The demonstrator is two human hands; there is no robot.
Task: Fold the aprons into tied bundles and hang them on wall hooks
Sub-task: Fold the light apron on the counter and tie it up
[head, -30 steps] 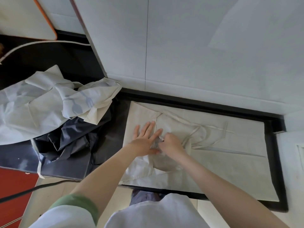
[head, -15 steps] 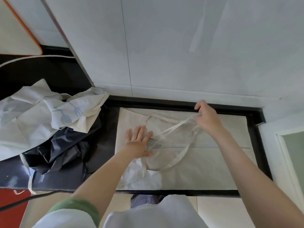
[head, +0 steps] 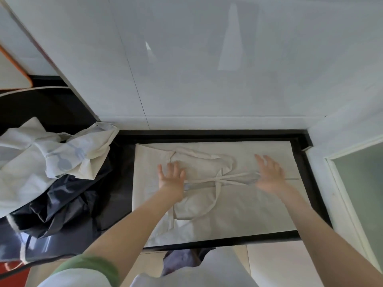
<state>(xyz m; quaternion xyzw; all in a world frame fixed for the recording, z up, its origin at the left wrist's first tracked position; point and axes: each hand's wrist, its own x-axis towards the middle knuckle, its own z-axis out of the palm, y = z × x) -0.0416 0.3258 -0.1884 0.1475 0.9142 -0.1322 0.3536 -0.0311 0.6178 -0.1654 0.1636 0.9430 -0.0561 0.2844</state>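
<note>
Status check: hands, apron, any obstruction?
Left hand open, flat on the cream apron. Right hand open, blurred, holding nothing. Apron spread on the black counter, straps loose, not bundled. Spare apron pile at left, apart.

The spread apron [head: 238,208] is plain cream with no pattern, and its ties [head: 207,180] are the same cream. Under it the tabletop [head: 207,134] is glossy black. In the pile to the left, a white apron [head: 62,160] carries a pale blue print of rounded, spoon-like shapes; beneath it is a dark navy apron [head: 68,204] with a sheen. The wall [head: 207,69] is white tile with thin grey joints. The sleeve [head: 93,266] is white with a green cuff, and the floor [head: 273,264] is pale beige.
</note>
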